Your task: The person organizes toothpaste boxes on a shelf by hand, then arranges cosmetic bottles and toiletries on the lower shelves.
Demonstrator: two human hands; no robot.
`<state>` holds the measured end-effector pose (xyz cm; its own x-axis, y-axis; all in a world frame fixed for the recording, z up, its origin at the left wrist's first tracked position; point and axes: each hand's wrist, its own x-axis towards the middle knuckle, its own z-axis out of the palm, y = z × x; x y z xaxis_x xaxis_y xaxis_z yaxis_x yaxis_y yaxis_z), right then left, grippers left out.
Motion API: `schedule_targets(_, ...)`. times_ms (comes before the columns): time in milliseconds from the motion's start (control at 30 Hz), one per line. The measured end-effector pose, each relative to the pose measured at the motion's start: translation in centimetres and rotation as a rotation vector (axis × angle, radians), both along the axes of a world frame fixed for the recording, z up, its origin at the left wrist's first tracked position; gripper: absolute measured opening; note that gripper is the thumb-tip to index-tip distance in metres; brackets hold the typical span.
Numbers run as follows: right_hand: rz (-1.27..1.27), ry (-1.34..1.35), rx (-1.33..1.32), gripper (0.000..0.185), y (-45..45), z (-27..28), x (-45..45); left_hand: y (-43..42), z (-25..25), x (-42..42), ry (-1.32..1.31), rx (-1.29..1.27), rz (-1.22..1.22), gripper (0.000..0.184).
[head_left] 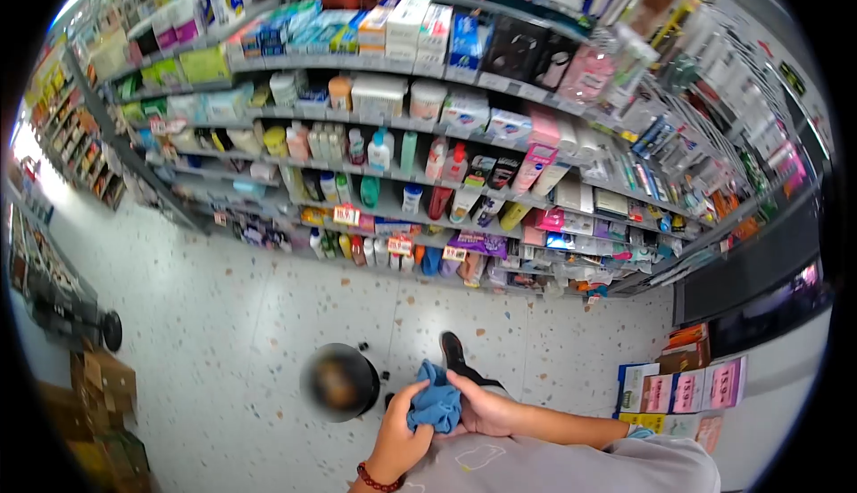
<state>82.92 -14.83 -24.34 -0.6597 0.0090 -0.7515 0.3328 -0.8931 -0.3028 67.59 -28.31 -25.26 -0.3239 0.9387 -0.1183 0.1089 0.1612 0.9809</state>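
Observation:
A crumpled blue cloth (436, 404) is bunched up between my two hands, close in front of my body. My left hand (403, 426), with a red beaded bracelet at the wrist, grips the cloth's left side, thumb on top. From the right, my right hand (482, 408) holds the other side with its thumb pressed on the cloth; its lower fingers are partly hidden beneath. Just left of the hands stands a round dark bin or stool (361, 381), its top blurred.
Ahead, long store shelves (393, 118) carry bottles, boxes and tubes. Cardboard boxes (107, 381) are stacked at the left by a wheeled black object (76, 314). Boxes with pink price tags (687, 390) stand right, below a dark screen (768, 305). Speckled floor (232, 332) lies between.

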Motion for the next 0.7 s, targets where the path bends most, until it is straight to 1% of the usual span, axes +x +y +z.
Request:
schedule_targets(67,-0.022,-0.025,-0.012,0.075,-2.1,1.1,0.0,-1.2,0.3,-0.3,0.052,0.05,-0.051,0.063)
schedule_targets(133,-0.092,0.025,0.007,0.073,-3.5,1.4,0.7,-1.8,0.2,0.0,0.091,0.149,-0.091,0.065)
schedule_targets(167,-0.145,0.058,0.002,0.071,-4.2,1.5,1.1,-1.8,0.9,0.0,-0.008,0.115,-0.187,0.066)
schedule_targets(200,-0.156,0.071,0.01,0.071,-4.7,1.4,1.6,-1.5,0.9,0.3,0.101,0.18,-0.248,0.07)
schedule_targets(267,-0.304,0.114,-0.012,0.065,-5.2,1.0,2.9,-1.1,2.3,0.7,0.192,0.213,-0.391,0.077)
schedule_targets(300,-0.411,0.151,-0.045,0.06,-5.6,0.3,3.5,-0.9,2.7,0.8,0.197,0.222,-0.414,0.077)
schedule_targets(367,-0.494,0.196,-0.037,0.056,-6.1,-1.1,4.6,-0.5,3.2,1.3,0.264,0.243,-0.55,0.086)
schedule_targets(400,-0.549,0.237,-0.037,0.053,-6.3,-1.3,5.1,-0.4,3.3,1.5,0.265,0.251,-0.574,0.086)
schedule_targets(433,-0.616,0.263,-0.092,0.045,-6.5,-1.3,5.7,-0.2,3.4,1.5,0.258,0.203,-0.629,0.088)
schedule_targets(467,-0.635,0.27,-0.086,0.045,-6.4,-1.5,6.3,0.0,4.0,1.5,0.253,0.153,-0.681,0.09)
schedule_targets(500,-0.692,0.337,-0.077,0.044,-6.2,-1.9,7.0,0.4,4.6,1.4,0.258,0.158,-0.701,0.09)
schedule_targets(533,-0.749,0.405,-0.066,0.043,-6.0,-2.2,7.6,1.2,5.4,1.1,0.375,0.291,-0.641,0.091)
schedule_targets(567,-0.767,0.411,-0.057,0.043,-5.4,-1.9,8.1,2.5,6.5,0.8,0.486,0.428,-0.574,0.092)
schedule_targets(600,-0.781,0.493,-0.062,0.044,-4.4,-1.2,8.7,4.3,7.7,-0.2,0.521,0.472,-0.553,0.089)
schedule_targets(633,-0.793,0.574,-0.07,0.045,-3.4,-0.5,9.4,6.5,9.2,-1.1,0.634,0.597,-0.51,0.082)
schedule_targets(667,-0.802,0.656,-0.08,0.046,-2.8,-0.3,10.0,8.8,11.2,-2.1,0.715,0.637,-0.491,0.077)
schedule_targets(700,-0.854,0.633,-0.084,0.047,-2.3,-0.7,10.7,11.0,13.0,-3.0,0.736,0.648,-0.471,0.072)
